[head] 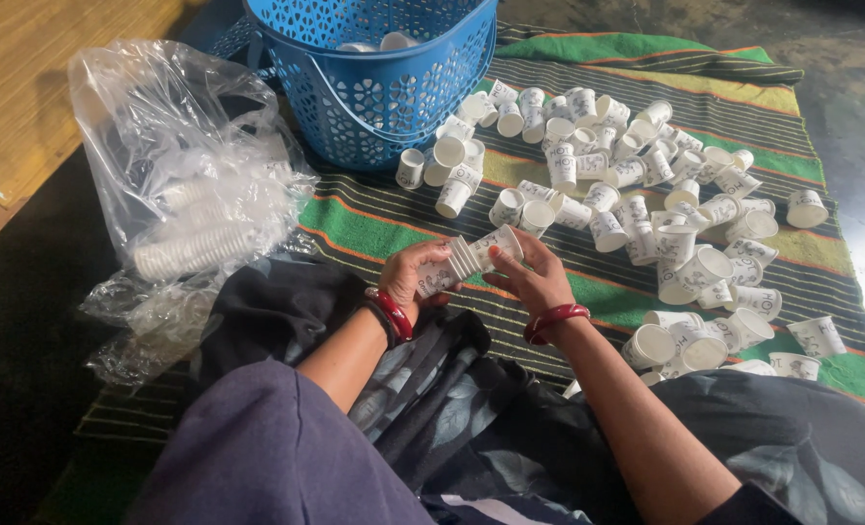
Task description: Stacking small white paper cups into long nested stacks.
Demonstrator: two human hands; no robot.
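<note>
Over on the left, a plastic bag (pixel 185 165) holds stacked cups. Left hand (pixel 413 277) has its grip closed round a short cup stack (pixel 462 261), lying sideways, mouths up-right, so the right hand (pixel 535 277) pinches on another. Loose cups (pixel 646 194) litter the striped mat (pixel 374 228).

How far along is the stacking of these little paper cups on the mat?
Done: long nested cup stacks lie inside the clear plastic bag, and a few cups sit in the blue basket. In hand: the left hand holds a short nested stack while the right hand fits a cup on its end. Left: most of it, since dozens of loose cups lie scattered over the striped mat.
</note>
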